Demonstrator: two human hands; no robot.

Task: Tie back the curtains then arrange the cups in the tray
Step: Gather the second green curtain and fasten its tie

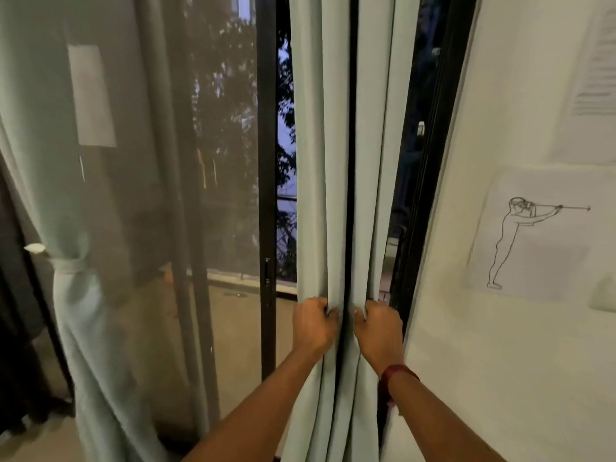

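Nearest us, our left hand and right hand each clenched folds of the pale green curtain, bunched beside the wall. We judged gathering was in hand; next it needed tying round. Farther left, the other curtain hung already tied; cups and tray were unseen.

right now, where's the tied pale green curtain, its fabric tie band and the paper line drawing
tied pale green curtain (80,315), head view, lower folds
fabric tie band (66,264), head view, loop
paper line drawing (508,231), head view, figure's torso
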